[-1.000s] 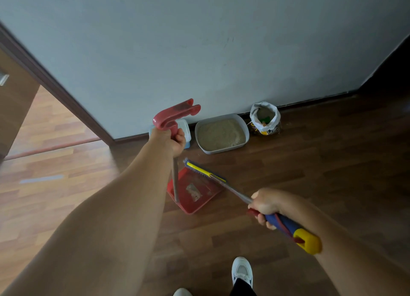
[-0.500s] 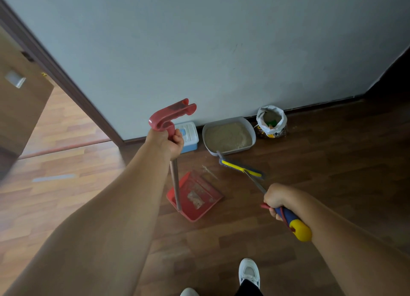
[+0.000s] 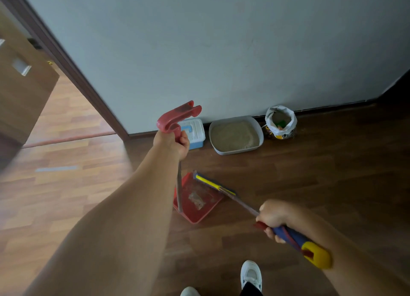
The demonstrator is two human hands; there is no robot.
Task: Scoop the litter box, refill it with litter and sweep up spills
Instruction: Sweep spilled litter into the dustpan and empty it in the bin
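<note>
Sweeping stage, judged from the layout: red dustpan (image 3: 196, 201) sat on the wood floor (image 3: 310, 173), near of the litter box (image 3: 236, 135), with a small pile of swept litter (image 3: 196, 200) in its tray. Broom head (image 3: 214, 183), yellow and blue, lay across the dustpan's far right lip.

Risks noted:
- The dustpan appeared to rest on its lip only by way of the long upright handle. If the left hand rocked that handle, the lip could lift and litter might slide under it or back out.
- A hard stroke of the broom could flick grains over the tray's near wall.
- The open litter bag (image 3: 280, 122) stood against the wall, right of the box. A wide backswing might clip it.

Hands:
- Left hand (image 3: 172, 143) was clenched around the dustpan's red grip (image 3: 177, 118), arm extended forward, handle running down to the tray.
- Right hand (image 3: 273, 217) was closed around the broom handle (image 3: 292, 236) just above its blue section, forearm low and angled in from the right.

A white and blue storage box (image 3: 194, 132) stood left of the litter box.
</note>
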